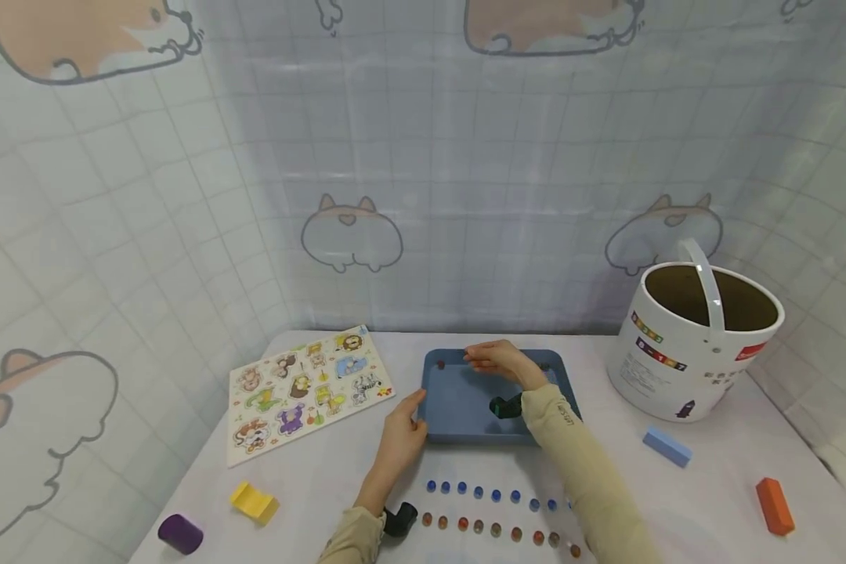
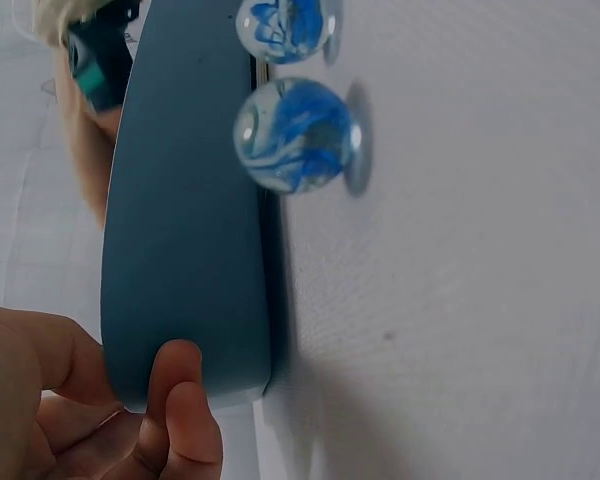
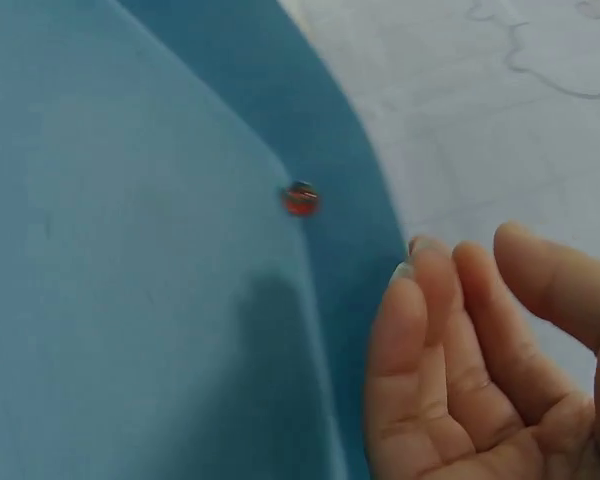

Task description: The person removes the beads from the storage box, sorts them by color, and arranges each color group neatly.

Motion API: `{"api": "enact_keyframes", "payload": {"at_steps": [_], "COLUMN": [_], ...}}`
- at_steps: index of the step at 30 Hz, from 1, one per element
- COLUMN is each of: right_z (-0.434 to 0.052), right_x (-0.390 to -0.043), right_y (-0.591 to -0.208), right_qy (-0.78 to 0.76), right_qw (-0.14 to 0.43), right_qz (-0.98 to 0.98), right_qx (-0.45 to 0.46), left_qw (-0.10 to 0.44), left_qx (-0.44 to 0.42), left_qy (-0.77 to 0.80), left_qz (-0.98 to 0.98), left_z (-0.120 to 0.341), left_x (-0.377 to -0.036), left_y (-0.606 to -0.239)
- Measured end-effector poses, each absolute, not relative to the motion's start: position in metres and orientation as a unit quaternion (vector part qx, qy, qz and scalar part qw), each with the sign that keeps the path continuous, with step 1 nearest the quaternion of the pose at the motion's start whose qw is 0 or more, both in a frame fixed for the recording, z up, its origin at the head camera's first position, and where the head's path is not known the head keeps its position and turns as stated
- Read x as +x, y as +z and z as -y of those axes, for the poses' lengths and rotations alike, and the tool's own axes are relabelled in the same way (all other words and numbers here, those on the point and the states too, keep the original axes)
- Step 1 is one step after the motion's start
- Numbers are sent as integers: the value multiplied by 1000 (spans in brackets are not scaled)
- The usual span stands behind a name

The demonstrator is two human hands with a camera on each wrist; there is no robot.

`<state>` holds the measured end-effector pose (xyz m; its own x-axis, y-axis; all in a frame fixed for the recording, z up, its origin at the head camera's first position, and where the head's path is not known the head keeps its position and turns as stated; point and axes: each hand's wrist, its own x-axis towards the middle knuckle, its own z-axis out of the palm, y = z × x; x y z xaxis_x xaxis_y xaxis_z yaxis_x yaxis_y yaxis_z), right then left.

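Note:
My left hand (image 1: 402, 435) holds the front left corner of a blue-grey tray (image 1: 465, 403). In the left wrist view its curled fingertips press on the tray's outer wall (image 2: 185, 230). Over the tray's back part hovers my right hand (image 1: 504, 363), its fingers lightly bent and together. The right wrist view shows no object between thumb and fingers. A reddish marble (image 3: 301, 199) lies along the tray's inner edge near those fingers. Another brownish marble (image 1: 440, 364) sits in the back left corner, and a dark marble (image 1: 544, 366) lies at the back right.
In front of the tray run a row of blue marbles (image 1: 496, 495) and a row of brown-red marbles (image 1: 496, 529). An animal puzzle board (image 1: 303, 399), yellow block (image 1: 255, 503) and purple cylinder (image 1: 180, 534) lie left; a white bucket (image 1: 677, 352), blue block (image 1: 667, 446) and orange block (image 1: 775, 506) are right.

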<state>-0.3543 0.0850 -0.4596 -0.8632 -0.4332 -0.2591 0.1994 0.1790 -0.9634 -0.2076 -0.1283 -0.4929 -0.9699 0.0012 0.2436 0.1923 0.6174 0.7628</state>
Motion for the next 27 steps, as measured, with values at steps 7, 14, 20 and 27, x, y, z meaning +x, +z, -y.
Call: {"api": "enact_keyframes", "payload": {"at_steps": [7,14,20,27], "right_z": [-53,-29,-12,2], "right_x": [-351,-349,-347,-347], "right_y": [-469,-476,-480,-487], "right_qy": [-666,-680,-683,-676], "right_qw": [254,253,242,156], "right_qz": [-701,-688,-689,-718], "right_qx": [-17,11,17,58], "left_qw": [117,119,105,104], "left_qx": [-56,-58,-60,-62], "left_qy": [-426,-422,-431,-440], "left_qz": [895,897,894,890], "left_z": [128,131,131,131], "left_x": [-210,-210,-209,-208], "left_y": [-496,-495,-495,-496]}}
